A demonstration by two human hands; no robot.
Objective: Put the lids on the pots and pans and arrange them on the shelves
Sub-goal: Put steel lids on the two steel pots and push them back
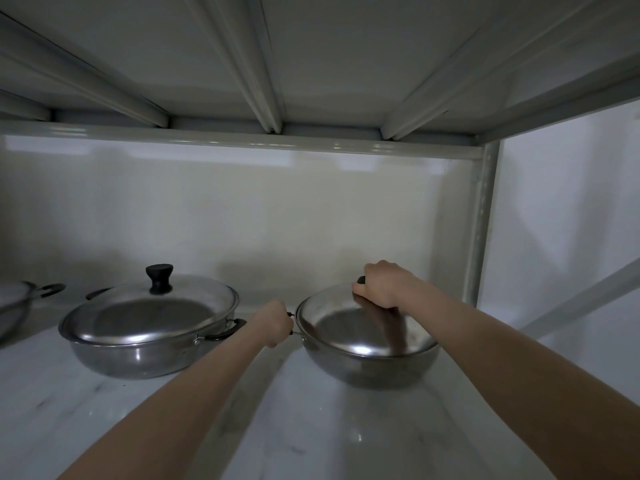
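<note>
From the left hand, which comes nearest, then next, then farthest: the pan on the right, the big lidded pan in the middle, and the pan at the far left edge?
1. The right pan: the left hand grips its side handle, so they touch.
2. The middle lidded pan: just left of the hand, its black handle close beside the wrist.
3. The far-left pan: at the picture's left edge, beyond the middle pan.
</note>
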